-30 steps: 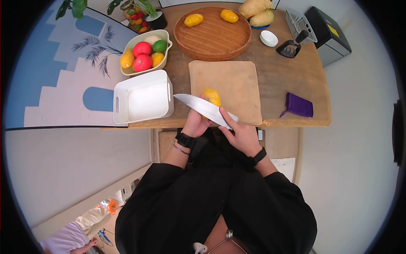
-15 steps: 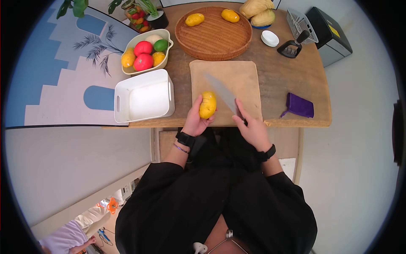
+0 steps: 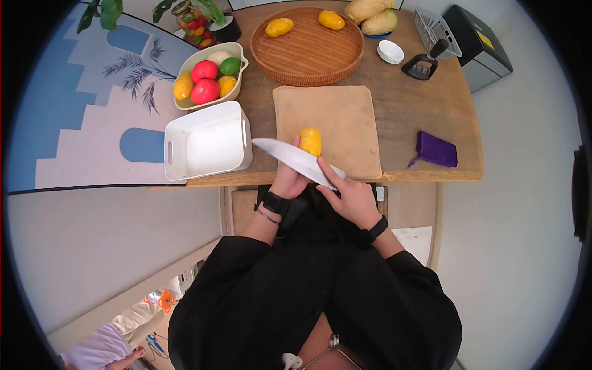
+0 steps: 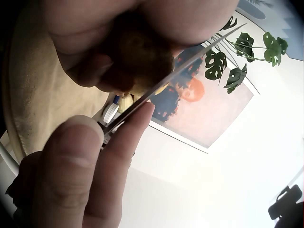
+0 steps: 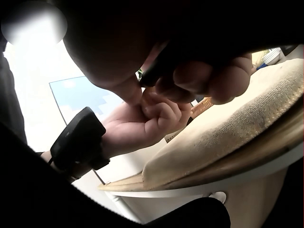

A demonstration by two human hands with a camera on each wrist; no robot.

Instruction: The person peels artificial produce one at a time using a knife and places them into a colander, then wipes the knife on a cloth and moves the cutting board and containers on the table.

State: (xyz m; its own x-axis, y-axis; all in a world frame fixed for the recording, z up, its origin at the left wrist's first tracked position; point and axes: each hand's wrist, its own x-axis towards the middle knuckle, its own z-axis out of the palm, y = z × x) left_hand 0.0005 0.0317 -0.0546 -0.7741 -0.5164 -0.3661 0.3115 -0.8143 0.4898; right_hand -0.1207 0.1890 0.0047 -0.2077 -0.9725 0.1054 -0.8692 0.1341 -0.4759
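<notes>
In the head view my left hand holds a yellow potato over the near part of the tan cloth mat. My right hand grips a large kitchen knife, index finger laid along the blade. The broad blade slants across the near side of the potato, its tip pointing left past my left hand. In the left wrist view the knife appears edge-on against the shadowed potato. The right wrist view shows the dark handle inside my right fingers.
Left of the mat stands a white bin, with a cream basket of fruit and vegetables behind it. A wicker tray with two yellow potatoes lies at the back. Rightward are a white bowl, a black-handled tool and a purple pouch.
Half a second ago the blade was off to the right of the potato, pointing away; now it has swung left across the potato's near side, much as one second ago.
</notes>
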